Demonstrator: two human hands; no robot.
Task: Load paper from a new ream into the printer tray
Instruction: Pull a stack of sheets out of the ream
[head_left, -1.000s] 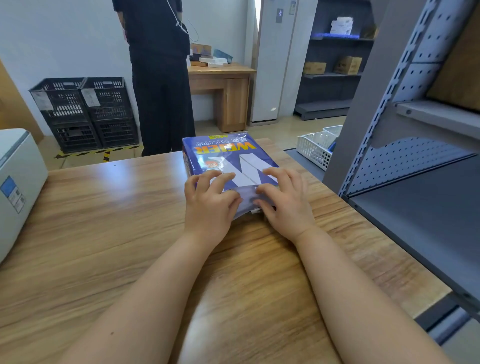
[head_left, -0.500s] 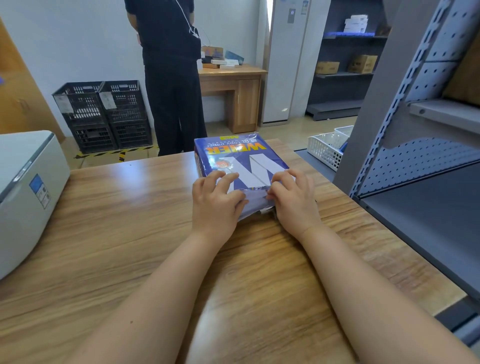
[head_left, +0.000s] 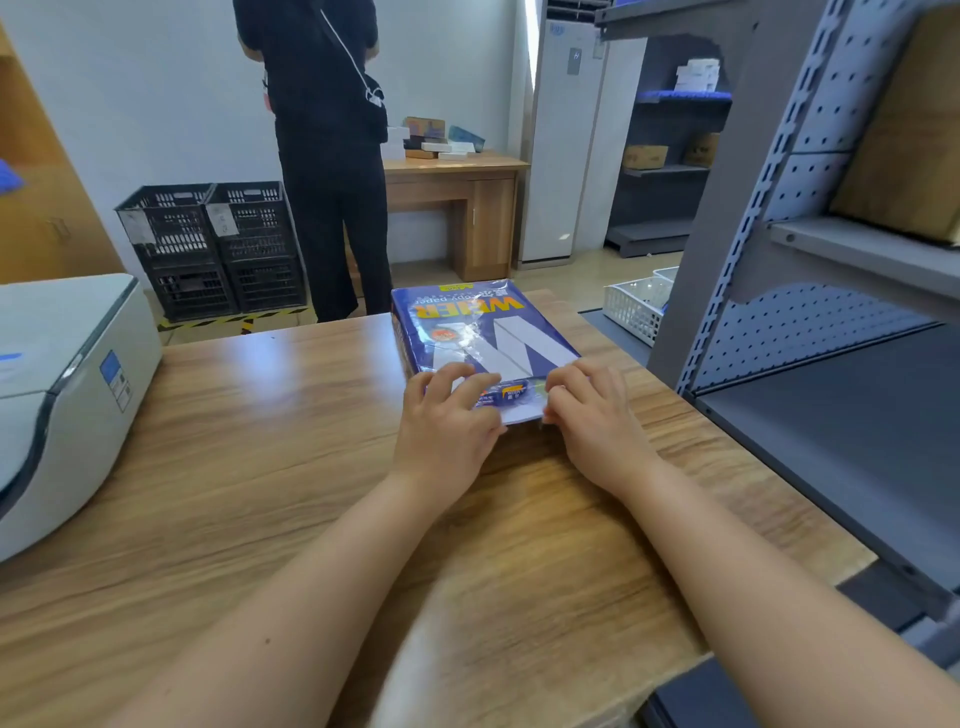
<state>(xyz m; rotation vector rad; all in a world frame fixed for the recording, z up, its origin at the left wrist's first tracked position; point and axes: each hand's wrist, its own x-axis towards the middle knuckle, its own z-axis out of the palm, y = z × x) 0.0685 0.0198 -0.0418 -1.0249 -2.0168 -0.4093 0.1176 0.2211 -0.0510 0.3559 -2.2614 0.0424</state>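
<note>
1. The blue plastic-wrapped ream of copy paper (head_left: 480, 332) lies flat near the far edge of the glossy wooden tabletop (head_left: 249, 467), toward its right side, still sealed along most of its length.
2. Both hands are on the ream's near end. Compared with a second ago, the wrapper flap there has lifted: a crumpled strip of blue and orange film now stands up between the fingers, where earlier it lay smoother.
3. The left hand (head_left: 447, 426) is curled, fingertips pinching the film at the near end.
4. The right hand (head_left: 592, 415) is likewise bent, fingers hooked on the film's right part; the exact grip is hidden.
5. So the opening seems under way, paper not yet out.
6. The white and grey printer (head_left: 57, 395) waits at the left edge, well apart from the ream; its tray is not visible.
</note>
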